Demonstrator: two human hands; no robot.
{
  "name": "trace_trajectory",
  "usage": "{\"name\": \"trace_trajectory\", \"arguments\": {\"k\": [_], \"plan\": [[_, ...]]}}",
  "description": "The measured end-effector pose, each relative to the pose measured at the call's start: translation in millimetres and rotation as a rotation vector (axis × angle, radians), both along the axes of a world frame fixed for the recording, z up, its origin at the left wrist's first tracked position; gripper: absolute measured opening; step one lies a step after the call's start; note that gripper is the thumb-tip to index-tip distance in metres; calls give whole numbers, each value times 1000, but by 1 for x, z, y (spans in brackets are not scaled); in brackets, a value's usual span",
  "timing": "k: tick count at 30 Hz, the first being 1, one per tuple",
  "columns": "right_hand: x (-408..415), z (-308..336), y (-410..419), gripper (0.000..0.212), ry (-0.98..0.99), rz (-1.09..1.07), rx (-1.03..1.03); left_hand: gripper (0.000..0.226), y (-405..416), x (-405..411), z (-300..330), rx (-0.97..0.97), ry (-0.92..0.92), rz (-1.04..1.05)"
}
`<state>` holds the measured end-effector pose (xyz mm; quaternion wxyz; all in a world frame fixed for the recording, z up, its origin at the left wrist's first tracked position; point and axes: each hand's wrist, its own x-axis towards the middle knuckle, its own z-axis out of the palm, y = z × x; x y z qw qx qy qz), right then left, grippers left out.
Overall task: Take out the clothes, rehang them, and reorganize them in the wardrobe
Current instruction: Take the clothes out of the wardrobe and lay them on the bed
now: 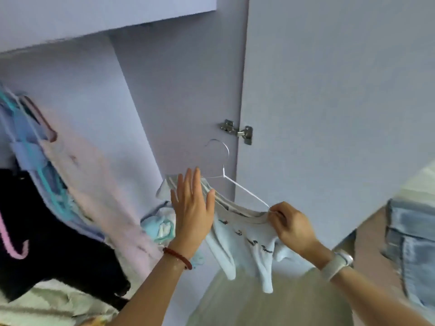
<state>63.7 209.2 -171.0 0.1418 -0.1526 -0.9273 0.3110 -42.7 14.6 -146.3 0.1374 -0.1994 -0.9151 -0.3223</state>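
A small light-blue garment (244,245) with a grey neckband hangs half on a thin white wire hanger (237,187) in front of the wardrobe's inner wall. My right hand (290,225) pinches the neckband and the hanger's right end. My left hand (191,205) is flat with straight fingers, its thumb touching the garment's left shoulder. At the left, several clothes hang in the wardrobe: a pale pink piece (94,182), blue pieces (28,147) and a black one (54,250).
The open wardrobe door (329,90) with a metal hinge (237,131) stands at the right. Denim jeans (409,252) lie at the far right. A pink hanger (14,245) shows at the left edge. Crumpled light-blue cloth (160,228) sits behind my left hand.
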Motion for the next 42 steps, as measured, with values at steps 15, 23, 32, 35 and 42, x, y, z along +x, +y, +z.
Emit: {"name": "trace_trajectory", "arguments": {"k": [15, 23, 32, 35, 42], "plan": [[326, -45, 113, 20, -66, -721, 84, 6, 239, 175, -77, -24, -327, -882], [425, -82, 54, 32, -317, -1148, -180, 20, 318, 272, -106, -255, -475, -1275], [471, -77, -34, 16, -402, -1773, -38, 7, 349, 403, -124, -449, -532, -1741], [494, -65, -63, 15, -381, -1959, -17, 10, 338, 461, -113, -456, -548, -1897], [569, -43, -100, 14, -134, -2327, 119, 14, 314, 585, -77, -356, -590, -2227]]}}
